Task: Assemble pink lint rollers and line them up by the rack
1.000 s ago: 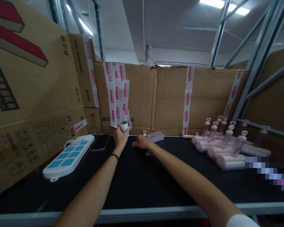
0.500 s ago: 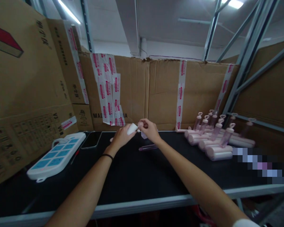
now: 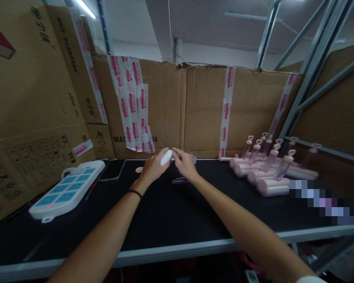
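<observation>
My left hand (image 3: 153, 168) is closed around a small white rounded cylinder (image 3: 166, 157), held above the far part of the black table. At the cylinder's right end the fingers of my right hand (image 3: 187, 165) are pinched together; what they grip is hidden. Behind the right hand a bit of clear plastic (image 3: 194, 158) shows. Below it lies a translucent purple tube (image 3: 179, 181), partly covered by the wrist. A pale pink disc (image 3: 139, 169) rests on the table just left of my left hand.
Several pale pink cylinders (image 3: 273, 184) with clear tubes and heart-shaped loops (image 3: 290, 153) stand at right. On the left are a white power strip (image 3: 51, 210), a phone (image 3: 112, 170) and a red-handled tool (image 3: 93, 186). Cardboard walls (image 3: 205, 114) enclose the black table (image 3: 177, 220).
The white cylinder has turned in my left hand. My right fingers have moved in against its end, and the small round pink piece they pinched is out of sight. The view has shifted slightly.
</observation>
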Available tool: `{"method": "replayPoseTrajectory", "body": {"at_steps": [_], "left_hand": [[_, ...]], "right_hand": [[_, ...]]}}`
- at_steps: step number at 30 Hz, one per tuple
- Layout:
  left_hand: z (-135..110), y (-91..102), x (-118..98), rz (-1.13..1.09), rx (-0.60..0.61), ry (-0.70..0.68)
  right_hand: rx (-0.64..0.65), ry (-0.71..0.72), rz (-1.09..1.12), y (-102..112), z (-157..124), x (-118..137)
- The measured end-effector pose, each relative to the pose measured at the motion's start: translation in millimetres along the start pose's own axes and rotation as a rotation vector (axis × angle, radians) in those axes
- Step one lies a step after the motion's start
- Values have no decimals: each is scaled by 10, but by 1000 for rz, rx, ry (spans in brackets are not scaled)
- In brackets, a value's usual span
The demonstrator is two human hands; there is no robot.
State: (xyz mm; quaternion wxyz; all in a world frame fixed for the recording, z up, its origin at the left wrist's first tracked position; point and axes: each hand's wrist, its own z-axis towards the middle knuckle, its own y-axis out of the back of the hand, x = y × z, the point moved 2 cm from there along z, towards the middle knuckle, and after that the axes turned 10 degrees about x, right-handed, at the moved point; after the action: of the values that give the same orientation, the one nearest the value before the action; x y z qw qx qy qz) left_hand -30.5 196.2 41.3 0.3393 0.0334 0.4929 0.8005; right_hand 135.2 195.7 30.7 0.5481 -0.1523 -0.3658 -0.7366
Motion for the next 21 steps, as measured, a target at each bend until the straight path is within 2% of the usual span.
{"method": "replayPoseTrajectory", "body": {"at_steps": [5, 8, 11, 14, 21], "left_hand": [[-10, -56, -123, -77, -17, -45], [1, -122, -193, -162, -26, -53], [25, -177, -243, -263, -58, -50], [42, -193, -266, -321, -73, -31], [-16, -98, -313, -321, -59, -10]], "right_hand": [[-121, -56, 269, 51, -51, 53], [-191, -89, 343, 32, -102, 70], [-229, -99, 302, 11, -140, 112], [-203, -97, 218, 14, -160, 194], [-170, -63, 95, 49, -211, 372]]}}
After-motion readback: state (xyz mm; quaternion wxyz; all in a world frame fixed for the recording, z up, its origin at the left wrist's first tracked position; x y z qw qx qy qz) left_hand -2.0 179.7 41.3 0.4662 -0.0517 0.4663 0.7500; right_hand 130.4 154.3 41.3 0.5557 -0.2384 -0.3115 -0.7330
